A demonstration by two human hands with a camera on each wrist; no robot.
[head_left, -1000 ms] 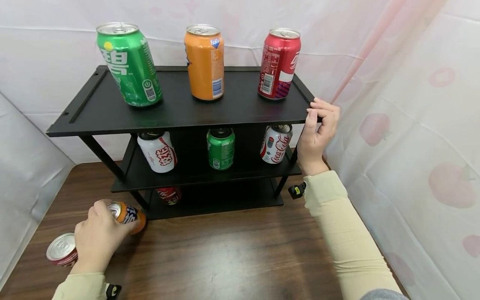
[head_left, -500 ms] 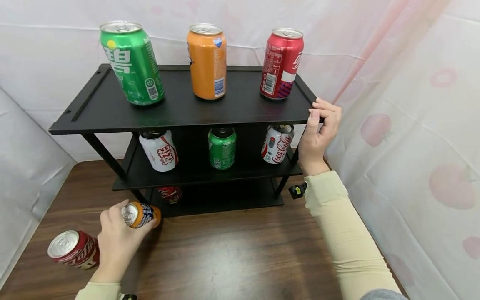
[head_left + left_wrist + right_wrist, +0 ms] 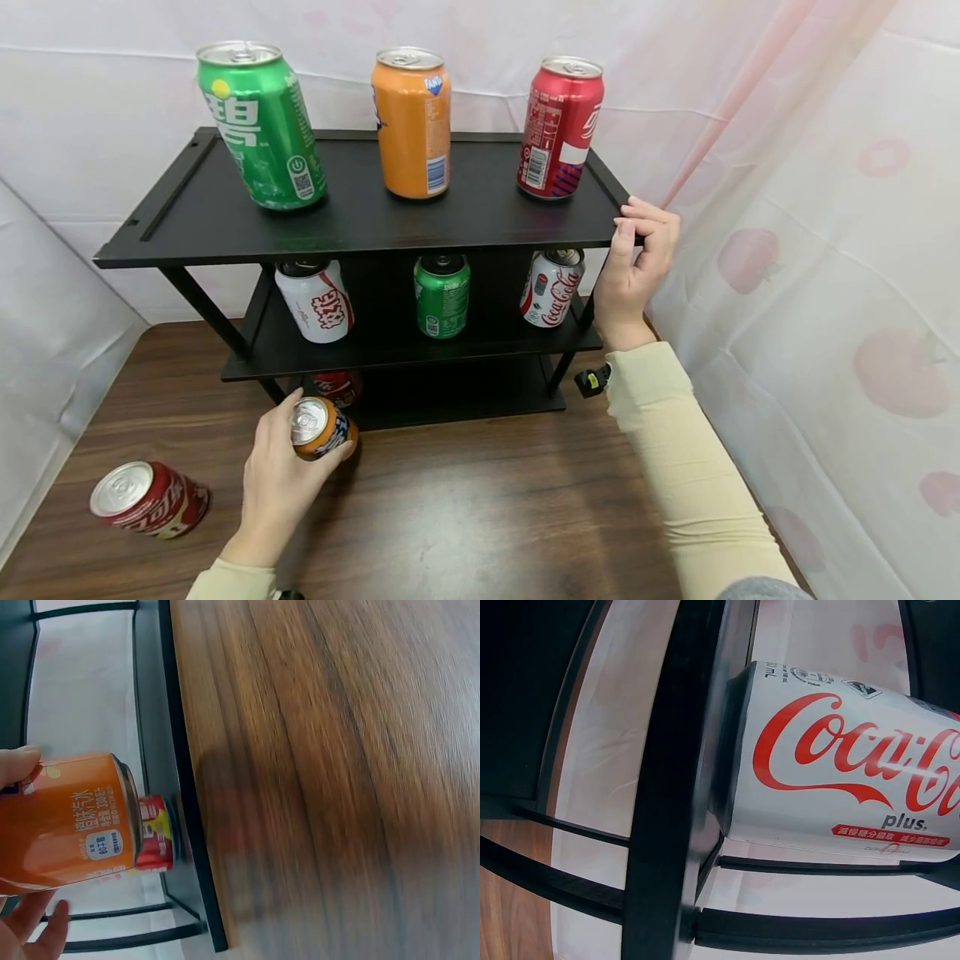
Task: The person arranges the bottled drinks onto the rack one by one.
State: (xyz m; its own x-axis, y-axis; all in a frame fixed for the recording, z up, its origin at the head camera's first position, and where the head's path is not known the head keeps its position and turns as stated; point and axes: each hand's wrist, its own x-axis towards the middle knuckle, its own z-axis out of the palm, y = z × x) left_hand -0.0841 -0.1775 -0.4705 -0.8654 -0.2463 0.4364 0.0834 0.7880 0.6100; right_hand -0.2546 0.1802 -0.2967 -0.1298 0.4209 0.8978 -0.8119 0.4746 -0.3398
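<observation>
My left hand (image 3: 281, 483) grips an orange soda can (image 3: 321, 433) around its side, just in front of the bottom shelf's left end. In the left wrist view the orange can (image 3: 67, 825) looks raised off the wooden surface. Behind it on the bottom shelf stands a red can (image 3: 335, 385), partly hidden in the head view. My right hand (image 3: 633, 271) holds the right front corner of the black three-tier rack (image 3: 472, 223), thumb at the front edge. Close to that hand, a white Coca-Cola can (image 3: 553, 290) stands on the middle shelf; the right hand is out of the right wrist view.
On the top shelf stand a green can (image 3: 262, 133), an orange Fanta can (image 3: 412, 125) and a red can (image 3: 558, 133). The middle shelf also bears a white can (image 3: 315, 304) and a green can (image 3: 442, 298). A dark red can (image 3: 161, 500) stands on the table at left.
My left hand has carried the orange can rightward, from beside the rack to the bottom shelf's front, uncovering the dark red can at left. My right hand stays on the rack corner.
</observation>
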